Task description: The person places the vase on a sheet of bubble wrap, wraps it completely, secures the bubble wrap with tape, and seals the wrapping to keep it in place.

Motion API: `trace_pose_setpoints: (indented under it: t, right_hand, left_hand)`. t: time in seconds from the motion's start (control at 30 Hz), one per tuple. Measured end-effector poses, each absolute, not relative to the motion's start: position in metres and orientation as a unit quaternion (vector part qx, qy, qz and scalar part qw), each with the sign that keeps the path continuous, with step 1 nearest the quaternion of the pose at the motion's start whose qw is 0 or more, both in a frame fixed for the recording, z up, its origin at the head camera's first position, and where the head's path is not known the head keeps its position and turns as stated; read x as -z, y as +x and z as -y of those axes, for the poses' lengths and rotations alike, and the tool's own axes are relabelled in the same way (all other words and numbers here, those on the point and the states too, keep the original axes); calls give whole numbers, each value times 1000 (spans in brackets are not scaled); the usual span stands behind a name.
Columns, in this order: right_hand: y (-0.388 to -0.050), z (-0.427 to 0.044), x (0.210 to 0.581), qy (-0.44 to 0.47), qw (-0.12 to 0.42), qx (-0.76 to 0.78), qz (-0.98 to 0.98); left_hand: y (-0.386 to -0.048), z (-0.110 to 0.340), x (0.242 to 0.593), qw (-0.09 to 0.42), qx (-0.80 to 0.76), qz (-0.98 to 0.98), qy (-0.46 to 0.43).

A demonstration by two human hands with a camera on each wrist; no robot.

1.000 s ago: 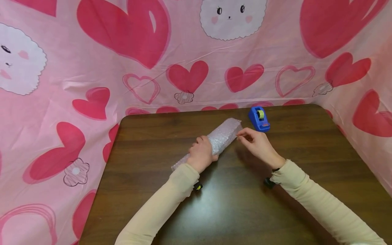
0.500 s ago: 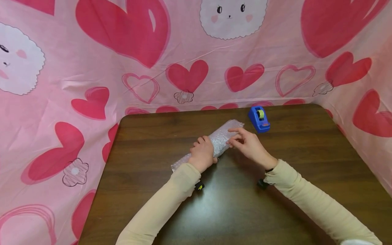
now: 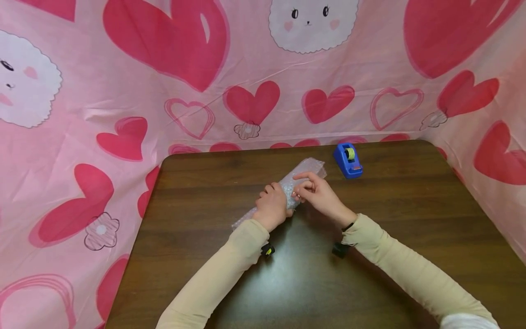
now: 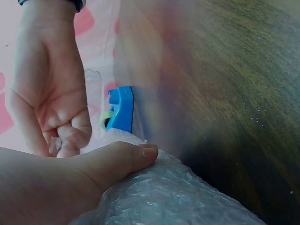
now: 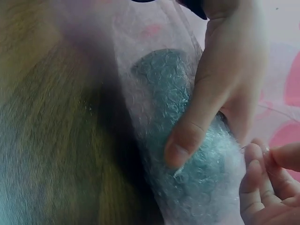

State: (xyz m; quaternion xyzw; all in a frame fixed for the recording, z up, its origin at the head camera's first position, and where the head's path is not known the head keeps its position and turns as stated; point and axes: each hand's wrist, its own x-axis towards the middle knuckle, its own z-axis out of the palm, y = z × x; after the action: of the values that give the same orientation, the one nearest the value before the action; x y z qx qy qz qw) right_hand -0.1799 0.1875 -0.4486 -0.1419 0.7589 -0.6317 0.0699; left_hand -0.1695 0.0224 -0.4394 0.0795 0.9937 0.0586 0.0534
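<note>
A long roll of bubble wrap [image 3: 306, 170] lies slantwise on the table in the head view. Something greenish and long shows dimly through it in the right wrist view, its kind unclear. My left hand [image 3: 271, 205] grips the roll around its middle, the thumb [image 4: 126, 157] on the near side. Close above the roll, right of the left hand, my right hand [image 3: 320, 194] pinches a small clear strip [image 4: 56, 143] that looks like tape. Whether the strip touches the wrap cannot be made out.
Beyond the roll, a blue tape dispenser [image 3: 348, 161] stands near the table's back edge. The brown wooden table [image 3: 197, 183] is walled at the back and sides by a pink cloth [image 3: 263, 68] with hearts.
My right hand has moved left and slightly down, from the roll's far end toward the left hand. The left hand keeps its grip in nearly the same place.
</note>
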Motion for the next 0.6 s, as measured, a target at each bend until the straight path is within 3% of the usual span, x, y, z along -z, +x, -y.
trace_pose_setpoints:
  t: [0.2,0.6]
  right_hand:
    - [-182,-186,456,-134,80,666,-729]
    - [-177,-195,468,-87,102,632,-763]
  left_hand:
    - [-171,-23,439,77,-70,-992,74]
    - [-171,-22,441,68,-83,-991,75]
